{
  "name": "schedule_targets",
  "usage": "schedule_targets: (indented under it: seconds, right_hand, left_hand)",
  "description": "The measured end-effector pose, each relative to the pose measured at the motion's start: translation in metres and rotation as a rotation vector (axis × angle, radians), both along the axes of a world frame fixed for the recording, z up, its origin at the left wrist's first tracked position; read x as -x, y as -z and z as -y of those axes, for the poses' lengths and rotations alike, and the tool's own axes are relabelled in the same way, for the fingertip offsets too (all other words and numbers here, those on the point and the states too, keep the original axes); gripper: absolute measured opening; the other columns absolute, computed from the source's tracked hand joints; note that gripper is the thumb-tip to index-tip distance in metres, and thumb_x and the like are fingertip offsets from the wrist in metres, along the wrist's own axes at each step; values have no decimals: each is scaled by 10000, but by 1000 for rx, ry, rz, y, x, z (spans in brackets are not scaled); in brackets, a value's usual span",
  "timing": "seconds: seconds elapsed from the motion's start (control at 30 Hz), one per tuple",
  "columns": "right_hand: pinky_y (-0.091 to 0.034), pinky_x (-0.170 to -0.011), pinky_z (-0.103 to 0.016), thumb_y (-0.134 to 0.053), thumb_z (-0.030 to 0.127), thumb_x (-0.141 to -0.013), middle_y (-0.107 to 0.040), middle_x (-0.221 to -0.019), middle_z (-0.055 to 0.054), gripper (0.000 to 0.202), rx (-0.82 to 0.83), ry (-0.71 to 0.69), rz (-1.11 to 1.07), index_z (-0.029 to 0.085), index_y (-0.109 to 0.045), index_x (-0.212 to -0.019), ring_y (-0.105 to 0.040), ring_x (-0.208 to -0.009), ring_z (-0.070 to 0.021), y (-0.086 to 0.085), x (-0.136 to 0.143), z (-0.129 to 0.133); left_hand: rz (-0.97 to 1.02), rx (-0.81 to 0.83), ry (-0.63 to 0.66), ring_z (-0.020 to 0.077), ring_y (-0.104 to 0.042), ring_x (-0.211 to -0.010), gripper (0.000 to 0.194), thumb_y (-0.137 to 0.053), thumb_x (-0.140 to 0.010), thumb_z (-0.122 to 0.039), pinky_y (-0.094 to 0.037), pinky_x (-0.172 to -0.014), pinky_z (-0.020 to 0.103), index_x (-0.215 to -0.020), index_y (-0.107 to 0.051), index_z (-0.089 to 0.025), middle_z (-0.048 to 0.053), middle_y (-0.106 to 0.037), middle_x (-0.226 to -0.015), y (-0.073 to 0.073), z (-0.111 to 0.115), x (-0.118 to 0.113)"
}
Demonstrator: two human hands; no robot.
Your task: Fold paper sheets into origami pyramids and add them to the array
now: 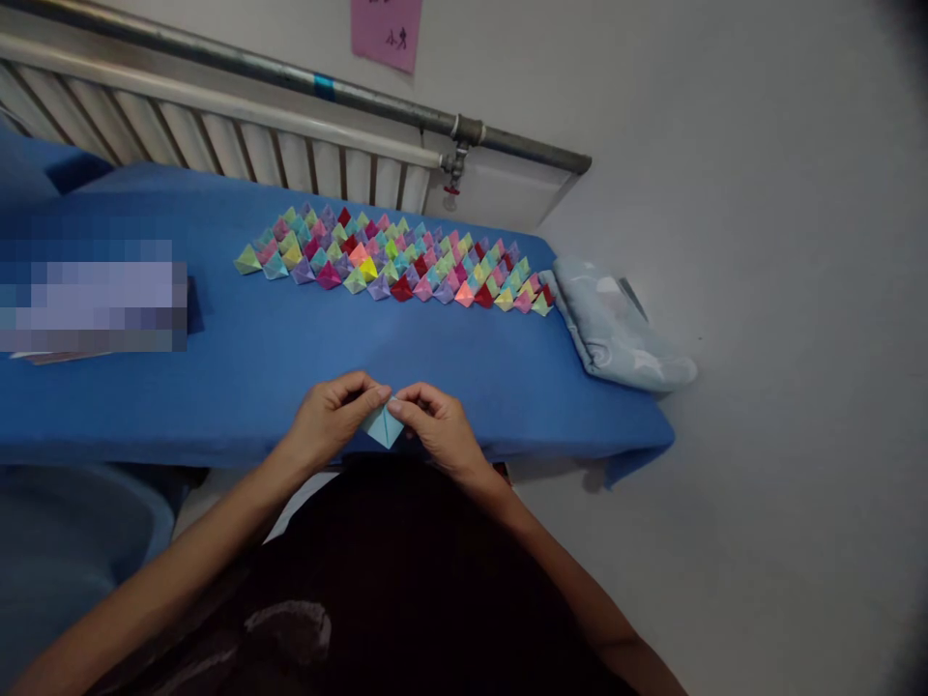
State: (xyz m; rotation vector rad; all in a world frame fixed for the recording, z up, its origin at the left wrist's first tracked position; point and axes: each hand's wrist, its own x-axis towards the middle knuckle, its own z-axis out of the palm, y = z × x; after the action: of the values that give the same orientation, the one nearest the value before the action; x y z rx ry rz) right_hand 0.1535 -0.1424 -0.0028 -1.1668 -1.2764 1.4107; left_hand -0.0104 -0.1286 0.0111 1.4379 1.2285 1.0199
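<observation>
A small light-blue folded paper [384, 427] with a crease down its middle is held over the near edge of the table. My left hand [335, 411] pinches its upper left side between thumb and fingers. On the upper right side, my right hand [437, 420] grips the same paper, its thumb lying on the front. The lower corner of the paper points down toward my body. Beyond my hands, rows of folded paper boats [401, 287] in many colours stand close together on the blue cloth.
The blue cloth [239, 387] covers the table. A folded pale-blue blanket [623, 333] lies at its right end, and a blurred-out stack [94, 304] at the left. A radiator [290, 159] and pipe [391, 114] run along the wall behind. A blue chair [87, 532] stands at lower left.
</observation>
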Motion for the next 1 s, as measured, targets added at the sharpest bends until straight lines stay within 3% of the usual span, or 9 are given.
schedule_targets:
  seconds: [0.13, 0.4, 0.67, 0.83, 1.0]
  right_hand:
    - [-351, -535, -222, -718, 436, -740, -592, -588, 44, 272, 144, -110, 42, 181, -623, -726, -459, -516, -74, 4, -2, 0]
    - [-307, -445, -195, -742, 434, -751, -612, -574, 44, 296, 248, -122, 10, 171, -608, -732, -447, -440, -48, 4, 0, 2]
    - [-327, -407, -166, -718, 321, -756, -624, -624, 37, 211, 322, -147, -68, 160, -594, -702, -500, -466, -39, 1, 6, 3]
    - [-318, -401, -161, -729, 348, -748, -605, -606, 44, 234, 329, -162, -96, 165, -592, -703, -487, -466, -39, 5, 6, 3]
    - [-291, -388, -177, -756, 448, -718, -578, -601, 43, 331, 365, -168, -111, 176, -569, -694, -465, -466, -53, 8, 3, 4]
  left_hand:
    - [-6, 16, -54, 113, -392, -544, 334, -660, -732, -512, -300, -501, 228, -629, -649, -195, -37, -489, -557, 2, 0, 0]
    - [-13, 15, -114, 114, -402, -533, 334, -664, -718, -510, -305, -507, 238, -603, -640, -197, -39, -493, -539, 2, -1, -1]
    - [-14, 25, -181, 107, -375, -518, 353, -678, -715, -515, -275, -489, 238, -589, -601, -195, -49, -461, -526, 2, -5, 0]
    - [-27, 6, -190, 104, -364, -519, 359, -673, -703, -515, -275, -489, 234, -574, -588, -191, -49, -446, -520, 3, -8, 0]
    - [47, 136, -163, 90, -338, -483, 371, -702, -662, -519, -261, -462, 227, -558, -562, -191, -56, -429, -505, 1, -11, -1]
